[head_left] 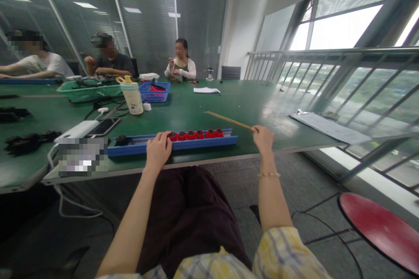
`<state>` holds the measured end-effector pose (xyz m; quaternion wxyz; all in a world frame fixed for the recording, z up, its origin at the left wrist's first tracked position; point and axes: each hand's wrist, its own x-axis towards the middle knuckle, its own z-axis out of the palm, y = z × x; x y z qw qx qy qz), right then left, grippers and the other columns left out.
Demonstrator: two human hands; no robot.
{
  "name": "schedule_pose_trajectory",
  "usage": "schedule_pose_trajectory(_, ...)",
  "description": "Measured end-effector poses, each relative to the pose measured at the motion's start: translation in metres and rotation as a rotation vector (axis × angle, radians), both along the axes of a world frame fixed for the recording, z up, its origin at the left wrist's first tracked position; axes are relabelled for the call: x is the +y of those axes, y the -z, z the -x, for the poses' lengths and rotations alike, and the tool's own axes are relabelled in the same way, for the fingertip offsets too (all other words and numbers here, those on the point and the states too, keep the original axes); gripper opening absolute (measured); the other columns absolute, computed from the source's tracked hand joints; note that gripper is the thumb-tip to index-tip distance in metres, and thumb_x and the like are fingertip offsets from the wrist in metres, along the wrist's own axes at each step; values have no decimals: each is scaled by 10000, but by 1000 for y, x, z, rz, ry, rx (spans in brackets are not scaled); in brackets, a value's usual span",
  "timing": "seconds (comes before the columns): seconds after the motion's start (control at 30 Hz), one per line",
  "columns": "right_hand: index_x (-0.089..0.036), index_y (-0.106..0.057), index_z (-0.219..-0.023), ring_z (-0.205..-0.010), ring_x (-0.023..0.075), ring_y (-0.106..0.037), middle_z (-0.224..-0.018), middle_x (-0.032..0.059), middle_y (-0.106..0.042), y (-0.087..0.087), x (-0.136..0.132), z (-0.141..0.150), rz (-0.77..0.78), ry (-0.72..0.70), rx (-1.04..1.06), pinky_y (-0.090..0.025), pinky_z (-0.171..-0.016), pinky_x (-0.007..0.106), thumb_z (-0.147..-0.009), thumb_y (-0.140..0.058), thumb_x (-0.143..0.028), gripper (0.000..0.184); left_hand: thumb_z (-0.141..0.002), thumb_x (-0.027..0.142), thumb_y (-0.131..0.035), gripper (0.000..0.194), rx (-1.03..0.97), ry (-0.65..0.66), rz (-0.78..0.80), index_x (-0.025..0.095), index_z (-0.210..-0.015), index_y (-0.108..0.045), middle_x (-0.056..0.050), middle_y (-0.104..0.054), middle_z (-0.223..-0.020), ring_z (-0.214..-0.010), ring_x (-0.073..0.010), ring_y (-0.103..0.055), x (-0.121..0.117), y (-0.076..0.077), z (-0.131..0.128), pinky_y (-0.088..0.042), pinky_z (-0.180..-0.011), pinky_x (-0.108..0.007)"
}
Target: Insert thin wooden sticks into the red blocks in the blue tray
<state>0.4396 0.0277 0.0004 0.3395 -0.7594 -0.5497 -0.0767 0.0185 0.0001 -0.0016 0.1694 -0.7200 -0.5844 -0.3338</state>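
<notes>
Forward of the right hand, thin wooden sticks extend from its pinch across the green table; leftward, the left hand lies curled on a blue tray of red parts, grip unclear.

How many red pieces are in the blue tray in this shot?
6 visible, in a row in the blue tray: four red pieces beside the left hand, then two more towards the right end. Others may be hidden under that hand.

Office-building assembly workroom: long green workbench, glass partition walls with blinds, seated co-workers, railed windows.
</notes>
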Motion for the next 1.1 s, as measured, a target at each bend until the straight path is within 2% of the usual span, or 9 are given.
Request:
schedule_pose_trajectory(0.17,-198,-722,-877,-802,222,-641,-781,64,-711,5,9,14,-255,-234,142,-415,-810,341,-897,-474,-264,258,-994,302,-325,355,-56,-66,-18,191,-1181,-606,-100,-696,-1100,-975,-252,-639,-1,-3,-7,-400,-810,-366)
schedule_pose_trajectory(0.27,-189,-704,-874,-793,212,-634,-799,68,-701,13,17,27,-382,-401,225,-457,-808,330,-894,-473,-304,259,-991,301,-328,361,-56,-63,-24,187,-1234,-570,-108,-686,-1127,-1011,-258,-631,-2,-2,-8,-407,-832,-374)
schedule_pose_trajectory(0.4,-196,-692,-869,-898,225,-635,-908,95,-704,23,22,48,-473,-525,282,-484,-854,351,-907,-479,-346,264,-982,293,-329,374,-118,-31,-31,164,-1270,-529,-131,-669,-1137,-1054,-261,-619,-2,-1,-5,-430,-852,-377)
schedule_pose_trajectory(0.5,-203,-694,-872,-946,226,-636,-932,97,-704,26,22,57,-470,-546,291,-483,-902,366,-923,-475,-342,264,-974,302,-352,416,-182,34,-69,147,-1346,-456,-133,-659,-1120,-1045,-263,-620,-1,0,-1,-454,-856,-383)
schedule_pose_trajectory(0.6,-212,-697,-870,-964,228,-634,-941,94,-709,24,20,59,-429,-541,273,-480,-922,378,-930,-478,-338,260,-963,298,-392,501,-236,111,-119,138,-1436,-346,-144,-630,-1186,-1047,-253,-617,0,1,1,-475,-881,-391)
schedule_pose_trajectory(0.7,-215,-700,-869,-963,227,-633,-938,88,-713,23,19,59,-404,-567,254,-477,-925,379,-931,-484,-330,252,-946,257,-410,539,-226,171,-145,139,-1462,-307,-168,-585,-1266,-1095,-256,-596,-2,1,2,-479,-929,-413)
schedule_pose_trajectory(0.8,-215,-702,-866,-948,223,-634,-928,83,-716,23,20,59,-401,-592,238,-472,-921,371,-926,-495,-318,239,-930,209,-402,493,-216,169,-143,156,-1421,-381,-173,-559,-1292,-1133,-260,-576,-6,0,0,-478,-954,-425)
schedule_pose_trajectory(0.93,-210,-701,-862,-929,220,-634,-915,80,-718,24,20,59,-446,-618,227,-465,-912,361,-918,-512,-303,218,-933,202,-391,338,-227,142,-140,173,-1231,-547,-147,-588,-1199,-1133,-254,-561,-9,-2,-2,-477,-967,-415)
schedule_pose_trajectory(1.1,-210,-701,-864,-934,221,-631,-924,84,-719,22,18,60,-437,-594,223,-466,-905,363,-923,-502,-314,232,-940,228,-412,229,-228,138,-147,184,-1078,-590,-107,-612,-1054,-1028,-236,-583,-9,-2,-2,-483,-945,-396)
